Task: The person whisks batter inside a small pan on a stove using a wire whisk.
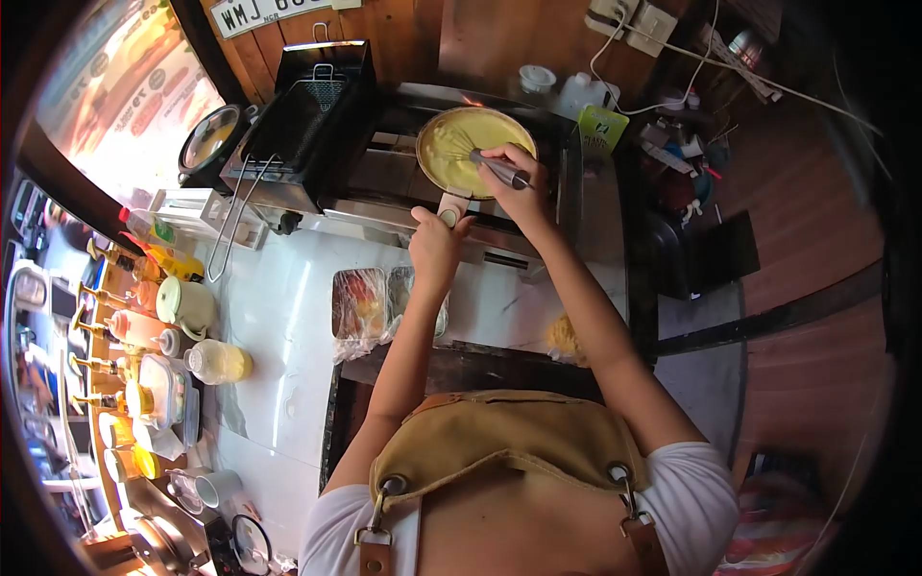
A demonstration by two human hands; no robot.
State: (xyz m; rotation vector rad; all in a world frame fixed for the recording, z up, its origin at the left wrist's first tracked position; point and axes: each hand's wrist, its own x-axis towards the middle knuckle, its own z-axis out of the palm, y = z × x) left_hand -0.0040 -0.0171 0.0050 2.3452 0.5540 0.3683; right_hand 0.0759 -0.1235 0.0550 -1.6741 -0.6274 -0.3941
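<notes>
A round frying pan (423, 154) holds a thick pale-yellow mixture (490, 126) and rests on the stove (379, 171). My left hand (437, 247) is closed around the pan's light-coloured handle (453, 206), on the side nearest me. In my right hand (519, 187) is a whisk (488, 164), gripped by its dark metal handle. The whisk's wires dip into the yellow mixture near the middle of the pan, so their ends are partly hidden.
A deep fryer (303, 125) with wire baskets stands left of the stove. Plastic-wrapped containers (359, 305) lie below my left forearm. Sauce pump bottles (134, 329) and a jar (219, 363) line the counter's left side. A green pouch (602, 129) stands right of the stove.
</notes>
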